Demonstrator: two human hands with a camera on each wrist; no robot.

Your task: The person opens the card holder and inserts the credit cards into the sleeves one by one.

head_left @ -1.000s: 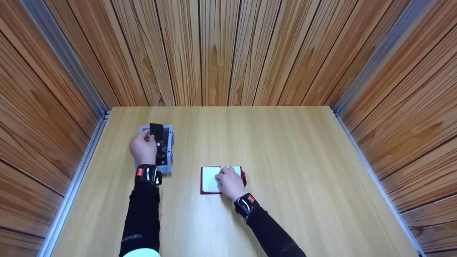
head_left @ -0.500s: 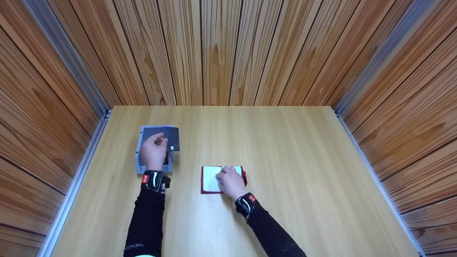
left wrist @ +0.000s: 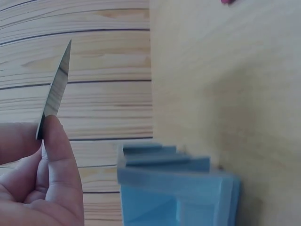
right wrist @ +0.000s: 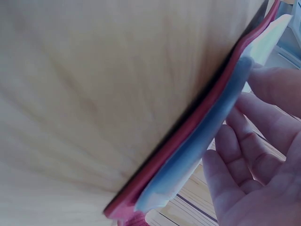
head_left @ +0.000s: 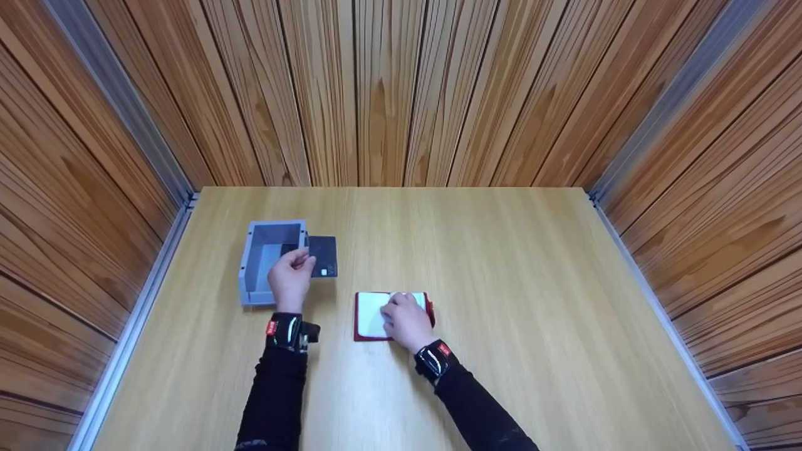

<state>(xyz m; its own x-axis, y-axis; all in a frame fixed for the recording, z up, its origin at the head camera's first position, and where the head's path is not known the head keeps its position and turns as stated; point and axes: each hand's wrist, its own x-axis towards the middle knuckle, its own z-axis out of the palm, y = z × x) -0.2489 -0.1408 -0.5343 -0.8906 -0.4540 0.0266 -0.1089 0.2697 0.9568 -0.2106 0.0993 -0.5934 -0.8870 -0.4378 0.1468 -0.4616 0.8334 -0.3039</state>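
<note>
My left hand (head_left: 291, 280) pinches a dark bank card (head_left: 324, 257) between thumb and fingers, just off the right side of a grey-blue plastic bin (head_left: 245, 275). In the left wrist view the card (left wrist: 57, 89) appears nearly edge-on, raised above the table. A small red-covered booklet (head_left: 369, 318) lies open with white leaves uppermost. On it rests my right hand (head_left: 407, 321), its fingers loosely bent. From the right wrist, the thumb and fingertips touch the whitish leaf (right wrist: 188, 146) over the red cover (right wrist: 176, 141).
The wooden table (head_left: 501, 300) has plank walls at its back and sides, with metal rails (head_left: 147, 285) along the side edges. The bin stands at the table's left, with the booklet to its right and nearer me.
My left hand has moved right and slightly nearer me, taking the bank card from above the bin to beyond its right side. The card has turned. My right hand and the booklet have stayed put.
</note>
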